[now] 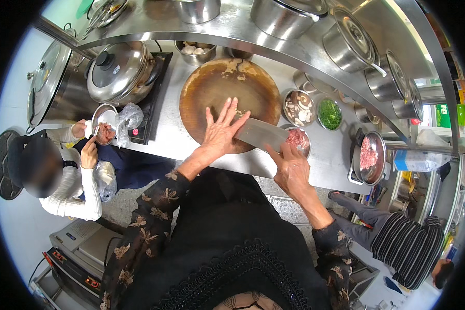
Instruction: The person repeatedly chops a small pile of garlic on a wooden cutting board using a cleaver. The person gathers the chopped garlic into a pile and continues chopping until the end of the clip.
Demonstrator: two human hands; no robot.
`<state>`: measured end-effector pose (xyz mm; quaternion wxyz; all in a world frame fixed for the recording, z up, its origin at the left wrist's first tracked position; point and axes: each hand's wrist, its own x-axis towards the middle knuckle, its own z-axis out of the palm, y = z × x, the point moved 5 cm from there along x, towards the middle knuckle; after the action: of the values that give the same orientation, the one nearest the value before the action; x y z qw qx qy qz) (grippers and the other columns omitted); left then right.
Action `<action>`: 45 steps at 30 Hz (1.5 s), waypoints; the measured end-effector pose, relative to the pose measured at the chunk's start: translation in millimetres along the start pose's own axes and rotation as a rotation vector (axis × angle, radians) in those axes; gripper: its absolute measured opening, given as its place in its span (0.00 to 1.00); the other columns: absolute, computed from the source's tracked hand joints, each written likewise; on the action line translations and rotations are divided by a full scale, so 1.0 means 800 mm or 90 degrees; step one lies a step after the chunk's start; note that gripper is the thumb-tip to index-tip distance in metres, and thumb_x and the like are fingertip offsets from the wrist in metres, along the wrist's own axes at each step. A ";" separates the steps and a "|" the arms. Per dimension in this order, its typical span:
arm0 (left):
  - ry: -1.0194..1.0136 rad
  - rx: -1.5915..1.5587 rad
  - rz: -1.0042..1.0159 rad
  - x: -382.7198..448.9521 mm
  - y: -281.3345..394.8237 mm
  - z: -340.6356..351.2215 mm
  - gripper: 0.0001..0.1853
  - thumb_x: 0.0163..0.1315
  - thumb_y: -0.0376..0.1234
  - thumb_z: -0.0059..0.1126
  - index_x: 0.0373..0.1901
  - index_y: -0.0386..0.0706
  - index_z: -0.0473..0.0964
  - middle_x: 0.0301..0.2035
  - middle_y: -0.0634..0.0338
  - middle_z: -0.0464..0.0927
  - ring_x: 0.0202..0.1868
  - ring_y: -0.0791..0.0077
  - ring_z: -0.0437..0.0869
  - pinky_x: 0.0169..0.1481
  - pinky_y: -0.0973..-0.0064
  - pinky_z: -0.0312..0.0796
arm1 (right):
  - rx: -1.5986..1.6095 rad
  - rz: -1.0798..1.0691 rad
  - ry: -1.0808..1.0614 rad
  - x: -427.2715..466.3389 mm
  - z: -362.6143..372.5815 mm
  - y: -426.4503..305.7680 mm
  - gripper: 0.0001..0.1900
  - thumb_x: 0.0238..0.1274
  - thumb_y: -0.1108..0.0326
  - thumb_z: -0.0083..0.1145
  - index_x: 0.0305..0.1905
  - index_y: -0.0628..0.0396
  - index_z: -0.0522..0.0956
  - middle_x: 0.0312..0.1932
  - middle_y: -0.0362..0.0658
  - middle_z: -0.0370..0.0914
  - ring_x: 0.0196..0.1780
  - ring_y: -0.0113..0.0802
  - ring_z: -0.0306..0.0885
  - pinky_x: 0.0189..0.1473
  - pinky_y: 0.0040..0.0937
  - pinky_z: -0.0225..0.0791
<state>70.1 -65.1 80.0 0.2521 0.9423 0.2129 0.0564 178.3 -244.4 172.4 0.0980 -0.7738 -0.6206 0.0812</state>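
Observation:
My right hand (pixel 293 168) grips the handle of a broad-bladed cleaver (pixel 260 132), its blade reaching left over the near edge of a round wooden chopping block (pixel 201 91). Fingers spread, my left hand (pixel 221 133) is at the blade's far end; whether it presses on the steel or on the wood is unclear. A few pale chopped bits (pixel 239 112) lie on the block beside those fingertips. Partly hidden behind my right hand is a metal bowl of raw meat (pixel 297 138). Sliced mushrooms (pixel 299 108) and chopped green onion (pixel 329 114) fill two bowls beyond it.
A steel shelf (pixel 232 33) carrying lidded pots overhangs the counter. Left stands a lidded pot (pixel 118 73) on a cooktop. A seated person (pixel 71 170) holds a bowl of meat (pixel 105 133). Minced meat (pixel 368 153) sits in a right-hand pan. Another person (pixel 407 240) is at right.

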 end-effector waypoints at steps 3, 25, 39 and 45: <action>-0.030 0.029 -0.022 0.006 -0.014 0.004 0.50 0.54 0.32 0.76 0.82 0.58 0.64 0.85 0.48 0.41 0.87 0.56 0.40 0.76 0.17 0.40 | 0.004 0.033 0.004 -0.024 -0.015 0.016 0.32 0.42 0.80 0.62 0.61 0.53 0.85 0.43 0.49 0.77 0.49 0.49 0.81 0.50 0.47 0.77; 0.254 -0.349 -0.192 -0.026 -0.045 -0.029 0.37 0.63 0.20 0.56 0.76 0.49 0.71 0.74 0.42 0.71 0.82 0.44 0.59 0.85 0.58 0.53 | 0.430 0.306 0.125 -0.003 0.059 0.077 0.19 0.65 0.75 0.63 0.60 0.63 0.84 0.28 0.44 0.79 0.28 0.26 0.75 0.32 0.31 0.71; 0.316 -0.506 -0.360 -0.087 0.008 -0.041 0.37 0.64 0.18 0.54 0.77 0.45 0.70 0.72 0.49 0.72 0.79 0.56 0.66 0.84 0.62 0.55 | 0.286 0.113 0.115 0.040 0.059 0.084 0.20 0.59 0.79 0.62 0.57 0.66 0.83 0.39 0.59 0.83 0.38 0.61 0.84 0.40 0.52 0.76; 0.323 -0.466 -0.405 -0.112 0.021 -0.018 0.38 0.66 0.23 0.56 0.80 0.52 0.67 0.75 0.52 0.70 0.79 0.53 0.67 0.79 0.44 0.65 | 0.332 0.088 0.037 0.025 0.056 0.078 0.21 0.59 0.79 0.61 0.59 0.68 0.81 0.40 0.61 0.82 0.36 0.60 0.84 0.38 0.53 0.75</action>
<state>-7.6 -109.9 100.9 0.5089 0.6390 0.5077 0.2737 230.4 -235.4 113.4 0.3061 -0.7649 -0.5211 0.2229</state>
